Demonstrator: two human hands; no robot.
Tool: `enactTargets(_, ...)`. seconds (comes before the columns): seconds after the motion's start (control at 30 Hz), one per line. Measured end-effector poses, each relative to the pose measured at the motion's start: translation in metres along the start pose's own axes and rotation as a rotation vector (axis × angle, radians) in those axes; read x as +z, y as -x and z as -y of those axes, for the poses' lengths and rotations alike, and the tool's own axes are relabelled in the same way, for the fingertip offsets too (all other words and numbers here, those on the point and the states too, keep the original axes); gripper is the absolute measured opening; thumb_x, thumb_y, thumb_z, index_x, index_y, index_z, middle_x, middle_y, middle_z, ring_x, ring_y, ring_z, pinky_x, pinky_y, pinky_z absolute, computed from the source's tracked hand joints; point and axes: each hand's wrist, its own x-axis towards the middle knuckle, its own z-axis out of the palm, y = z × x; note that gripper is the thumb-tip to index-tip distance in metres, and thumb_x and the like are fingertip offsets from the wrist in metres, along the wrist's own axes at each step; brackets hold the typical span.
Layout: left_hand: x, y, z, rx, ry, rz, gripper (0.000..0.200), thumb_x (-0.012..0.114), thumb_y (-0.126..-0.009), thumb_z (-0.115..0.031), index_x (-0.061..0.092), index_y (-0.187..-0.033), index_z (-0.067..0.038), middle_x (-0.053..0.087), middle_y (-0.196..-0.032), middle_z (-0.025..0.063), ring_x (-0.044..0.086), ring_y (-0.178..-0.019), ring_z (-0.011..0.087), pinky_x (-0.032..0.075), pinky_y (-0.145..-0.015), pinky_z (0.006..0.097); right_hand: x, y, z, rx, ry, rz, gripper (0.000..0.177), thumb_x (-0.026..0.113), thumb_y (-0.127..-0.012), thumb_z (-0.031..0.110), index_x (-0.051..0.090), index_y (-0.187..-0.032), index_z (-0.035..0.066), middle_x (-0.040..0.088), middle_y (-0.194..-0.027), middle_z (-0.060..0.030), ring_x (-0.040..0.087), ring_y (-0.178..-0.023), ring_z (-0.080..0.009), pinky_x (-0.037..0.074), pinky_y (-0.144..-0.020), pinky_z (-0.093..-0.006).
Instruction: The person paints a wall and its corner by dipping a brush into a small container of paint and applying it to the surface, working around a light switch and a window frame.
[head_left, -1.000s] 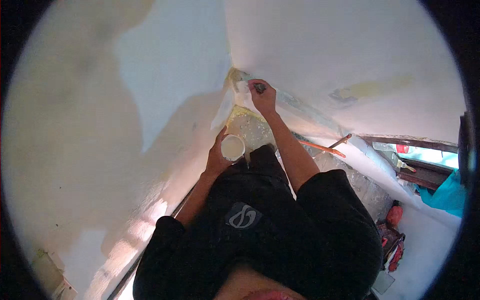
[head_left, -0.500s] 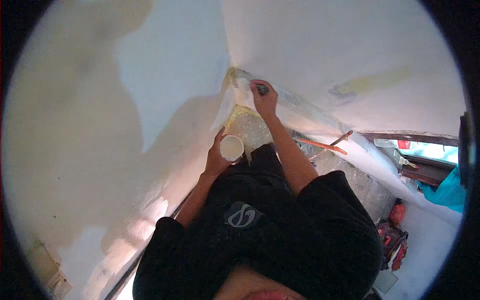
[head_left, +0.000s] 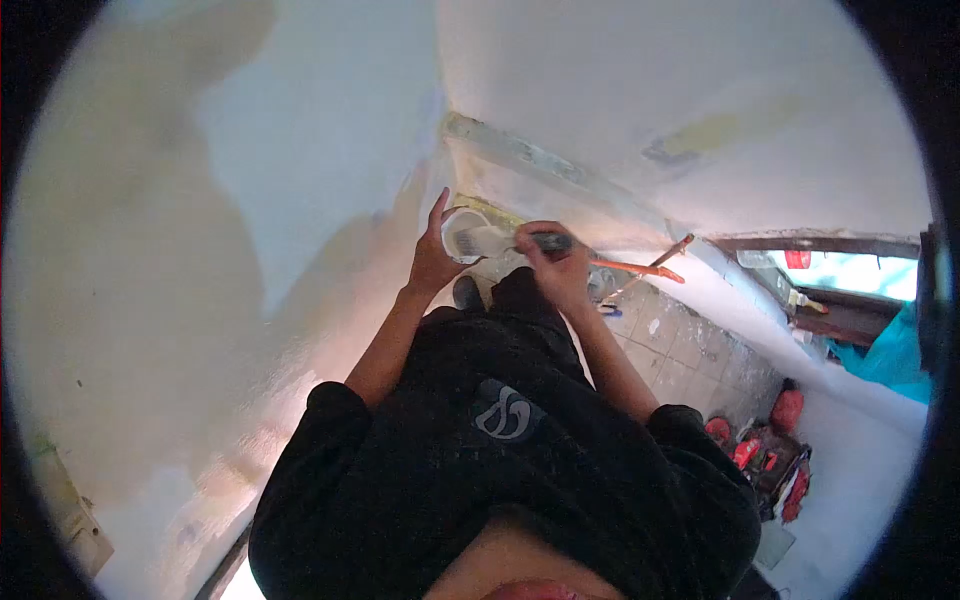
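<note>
A round white tub [head_left: 450, 222] with pale paint inside is gripped in my left hand [head_left: 432, 258], thumb and fingers around its side. My right hand [head_left: 560, 268] is closed on a paintbrush [head_left: 552, 242] with a dark handle end. The brush's pale head lies over the mouth of the tub, its tip at the paint. Both hands are in front of my dark shirt, close to the corner where the two walls meet.
A patchy painted wall [head_left: 330, 150] rises on the left, another [head_left: 680, 90] on the right. Orange-brown sticks [head_left: 640, 268] cross near a ledge. Red and dark items [head_left: 775, 455] lie on the tiled floor [head_left: 675, 350]. Turquoise cloth [head_left: 895, 355] hangs by the window opening.
My right hand has come down from the wall corner and brought the brush to the tub. My left hand has raised the tub slightly. The view has shifted a little.
</note>
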Motion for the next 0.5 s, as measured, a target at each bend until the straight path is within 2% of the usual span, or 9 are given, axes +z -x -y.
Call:
enactTargets(0.03,0.001,-0.001,-0.005,0.006,0.003,0.017,0.138,0.105,-0.068,-0.029,0.017,-0.173,-0.012,0.068,-0.143,0.0223,0.068,-0.132,0.0374,0.056,-0.111,0.0459,0.007,0.005,0.006,0.003,-0.001,-0.018,0.02,0.078,-0.101,0.009,0.074,-0.116,-0.004,0.079,-0.108,-0.012,0.077,-0.1,-0.0201,0.065,-0.088,-0.0362)
enactTargets(0.1,0.004,0.001,-0.014,0.124,0.01,0.0,0.133,0.105,-0.071,-0.027,0.019,-0.172,-0.01,0.068,-0.143,0.0193,0.071,-0.127,0.0325,0.061,-0.107,0.0446,0.021,0.014,0.023,-0.219,0.27,0.025,0.016,0.08,-0.099,0.009,0.077,-0.112,-0.001,0.08,-0.108,-0.0136,0.079,-0.1,-0.0213,0.064,-0.087,-0.0361)
enactTargets(0.13,0.005,0.003,-0.015,0.127,0.012,0.017,0.133,0.105,-0.071,-0.027,0.019,-0.172,-0.01,0.068,-0.143,0.0193,0.071,-0.127,0.0325,0.061,-0.107,0.0446,0.026,0.016,0.02,-0.212,0.269,0.009,0.016,0.08,-0.099,0.009,0.077,-0.112,-0.001,0.08,-0.108,-0.0136,0.079,-0.1,-0.0213,0.064,-0.087,-0.0361)
enactTargets(0.2,0.005,0.004,-0.018,0.17,-0.021,0.002,0.131,0.104,-0.071,-0.024,0.021,-0.17,-0.006,0.069,-0.143,0.0187,0.072,-0.126,0.0313,0.061,-0.106,0.0427,0.034,0.012,0.015,-0.305,0.314,0.0,0.018,0.081,-0.094,0.007,0.077,-0.111,0.002,0.079,-0.109,-0.0189,0.08,-0.101,-0.0336,0.064,-0.089,-0.04)
enactTargets(0.3,0.006,0.009,-0.021,0.156,0.001,-0.014,0.13,0.104,-0.071,-0.023,0.021,-0.17,-0.004,0.069,-0.143,0.0179,0.071,-0.127,0.0307,0.061,-0.105,0.0428,0.039,0.011,0.015,-0.342,0.314,-0.01,0.019,0.082,-0.093,0.008,0.077,-0.111,0.003,0.079,-0.108,-0.0192,0.079,-0.102,-0.0353,0.064,-0.087,-0.0407)
enactTargets(0.33,0.005,0.01,-0.023,0.158,-0.002,-0.007,0.13,0.104,-0.071,-0.023,0.021,-0.17,-0.004,0.069,-0.143,0.0179,0.071,-0.127,0.0307,0.061,-0.105,0.0428,0.04,0.012,0.016,-0.34,0.311,-0.017,0.019,0.082,-0.093,0.008,0.077,-0.111,0.003,0.079,-0.108,-0.0192,0.079,-0.102,-0.0353,0.064,-0.087,-0.0407)
enactTargets(0.4,0.002,0.01,-0.025,0.178,-0.019,-0.018,0.131,0.105,-0.07,-0.024,0.022,-0.17,-0.004,0.068,-0.144,0.0171,0.071,-0.127,0.0295,0.061,-0.106,0.0422,0.041,0.012,0.018,-0.338,0.324,-0.057,0.017,0.083,-0.097,0.011,0.079,-0.111,0.002,0.081,-0.103,-0.0155,0.081,-0.095,-0.0247,0.063,-0.085,-0.0367)
enactTargets(0.5,-0.003,0.009,-0.029,0.214,-0.07,-0.02,0.132,0.105,-0.069,-0.025,0.021,-0.17,-0.005,0.069,-0.144,0.0167,0.071,-0.127,0.0291,0.06,-0.107,0.0418,0.045,0.011,0.007,-0.236,0.223,-0.093,0.017,0.083,-0.098,0.013,0.079,-0.11,0.002,0.082,-0.1,-0.0124,0.081,-0.092,-0.0201,0.063,-0.082,-0.0358)
